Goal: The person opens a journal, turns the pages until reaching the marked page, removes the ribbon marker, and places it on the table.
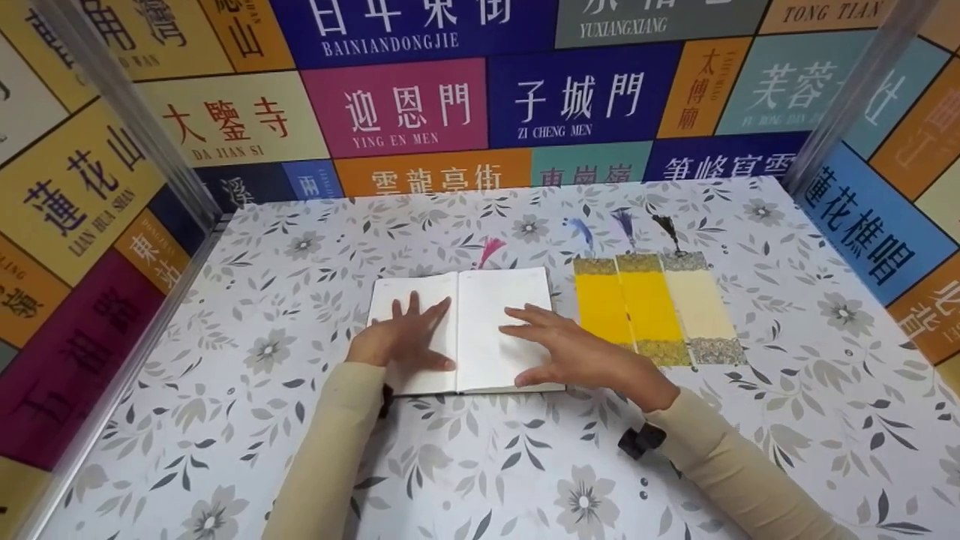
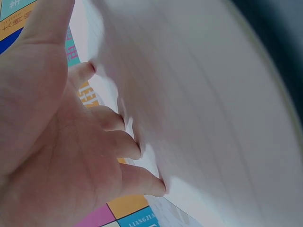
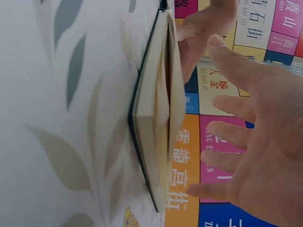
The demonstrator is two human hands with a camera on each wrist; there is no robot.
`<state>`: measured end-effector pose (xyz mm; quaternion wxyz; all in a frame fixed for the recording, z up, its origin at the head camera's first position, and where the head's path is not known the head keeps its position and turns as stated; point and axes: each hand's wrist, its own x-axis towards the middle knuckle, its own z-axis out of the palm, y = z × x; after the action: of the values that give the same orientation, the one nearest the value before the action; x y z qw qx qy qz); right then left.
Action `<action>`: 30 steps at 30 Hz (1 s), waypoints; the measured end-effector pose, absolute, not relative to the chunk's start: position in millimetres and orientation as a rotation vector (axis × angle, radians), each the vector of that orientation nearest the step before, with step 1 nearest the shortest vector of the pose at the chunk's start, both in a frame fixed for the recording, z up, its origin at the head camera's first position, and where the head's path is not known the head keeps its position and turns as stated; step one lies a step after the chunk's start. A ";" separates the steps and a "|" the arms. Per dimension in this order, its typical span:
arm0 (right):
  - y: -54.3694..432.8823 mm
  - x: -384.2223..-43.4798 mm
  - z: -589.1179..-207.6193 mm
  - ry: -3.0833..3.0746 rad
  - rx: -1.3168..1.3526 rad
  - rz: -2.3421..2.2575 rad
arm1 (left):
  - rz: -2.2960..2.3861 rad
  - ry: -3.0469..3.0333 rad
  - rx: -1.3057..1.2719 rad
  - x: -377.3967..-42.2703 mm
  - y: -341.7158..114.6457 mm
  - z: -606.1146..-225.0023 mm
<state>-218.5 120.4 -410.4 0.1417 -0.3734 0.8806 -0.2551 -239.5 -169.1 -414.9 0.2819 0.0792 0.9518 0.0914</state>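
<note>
An open notebook (image 1: 491, 300) with blank white pages and a dark cover lies on the table. My left hand (image 1: 405, 334) has its fingers spread, and its fingertips touch the left page (image 2: 199, 118) in the left wrist view. Over the right page is my right hand (image 1: 566, 349), fingers straight and parted. In the right wrist view the right hand (image 3: 255, 137) stands a little off the notebook (image 3: 151, 113), whose pages fan up slightly. A pink tassel (image 1: 491, 249) sticks out past the notebook's top edge.
Right of the notebook lie two yellow bookmarks (image 1: 600, 307) and a cream bookmark (image 1: 697, 307), with blue, purple and black tassels above. The table (image 1: 225, 420) has a floral cover. Panels with large characters (image 1: 405, 105) stand behind and at both sides.
</note>
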 end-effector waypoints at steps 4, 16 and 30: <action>118.4 -221.3 -418.6 2.486 -1.038 -0.670 | 0.243 2.548 0.230 -239.6 -168.5 -415.0; 122.7 -218.7 -417.5 2.456 -0.981 -0.561 | 0.261 2.560 0.226 -238.4 -168.3 -413.9; 139.3 -228.8 -409.9 2.445 -1.087 -0.668 | 0.259 2.553 0.231 -239.0 -168.0 -413.9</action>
<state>-228.8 139.3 -409.9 0.1909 -0.3870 0.8703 -0.2376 -239.0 -168.0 -413.9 0.2786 0.0861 0.9516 0.0967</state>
